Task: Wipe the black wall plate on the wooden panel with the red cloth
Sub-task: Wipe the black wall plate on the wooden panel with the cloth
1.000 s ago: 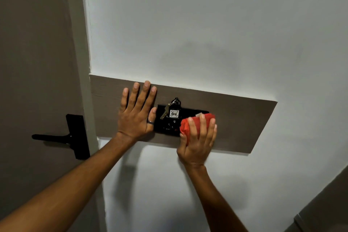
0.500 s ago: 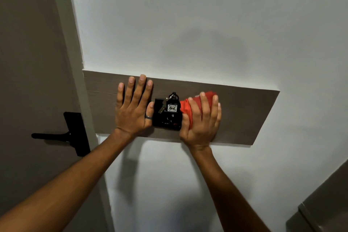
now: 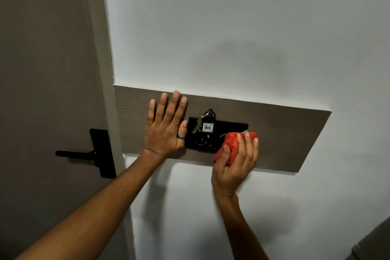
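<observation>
Red cloth (image 3: pixel 229 145) was seen bunched soft and light in the right hand (image 3: pixel 235 167), fingers curled around it, the wad pressed at the lower right end of the black wall plate (image 3: pixel 211 135). It was judged compliant enough to be pushed into corners, and best gripped as a compact wad so no loose tail would snag. The left hand (image 3: pixel 165 131) was laid flat and spread on the wooden panel (image 3: pixel 285 139), holding nothing, thumb just beside the plate's left edge. The plate was fixed rigid on the panel, left of centre; it was judged smooth and hard. A key bunch with a tag (image 3: pixel 207 127) hung over the plate's upper middle, judged loose and likely to be caught or swung by a stroke. Free panel was left to the right of the plate for stroke overrun; less was left above and below. Further left, a door handle (image 3: pixel 84 153) was well apart.
</observation>
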The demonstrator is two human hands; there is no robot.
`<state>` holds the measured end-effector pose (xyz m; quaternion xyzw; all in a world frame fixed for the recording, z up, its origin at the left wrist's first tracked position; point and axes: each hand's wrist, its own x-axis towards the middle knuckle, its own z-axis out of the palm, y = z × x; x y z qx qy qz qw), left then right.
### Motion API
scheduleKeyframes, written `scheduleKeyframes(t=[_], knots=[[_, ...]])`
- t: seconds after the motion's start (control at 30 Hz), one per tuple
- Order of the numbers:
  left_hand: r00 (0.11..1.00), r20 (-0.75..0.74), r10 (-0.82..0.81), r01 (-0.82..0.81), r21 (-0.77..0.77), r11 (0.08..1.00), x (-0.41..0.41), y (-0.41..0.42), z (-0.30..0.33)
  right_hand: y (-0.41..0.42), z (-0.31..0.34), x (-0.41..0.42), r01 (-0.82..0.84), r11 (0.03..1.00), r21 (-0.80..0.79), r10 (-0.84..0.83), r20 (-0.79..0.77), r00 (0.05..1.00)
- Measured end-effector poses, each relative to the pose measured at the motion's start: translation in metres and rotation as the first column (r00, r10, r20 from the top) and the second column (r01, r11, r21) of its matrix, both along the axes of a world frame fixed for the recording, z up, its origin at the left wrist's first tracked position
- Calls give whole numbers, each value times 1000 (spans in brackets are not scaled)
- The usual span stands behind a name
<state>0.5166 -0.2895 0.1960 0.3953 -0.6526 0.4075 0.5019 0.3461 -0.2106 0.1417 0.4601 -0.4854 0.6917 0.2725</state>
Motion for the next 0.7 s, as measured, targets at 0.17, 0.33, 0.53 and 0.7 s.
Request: scheduleKeyframes(t=[0.17,0.33,0.53,0.7], knots=[[1000,1,6,-6,10,1000,2,1,4,-2,0,27,83,996,13,-65,-504,861],[1000,2,-15,15,17,1000,2,3,0,-24,0,17,173,983,-67,-184,-462,867],[1000,-2,-22,22,14,1000,4,1,-3,-32,-2,29,195,977,-81,-209,-517,830],[999,-9,-35,36,23,999,4,1,-2,-32,-8,43,165,985,-54,-173,-296,939]])
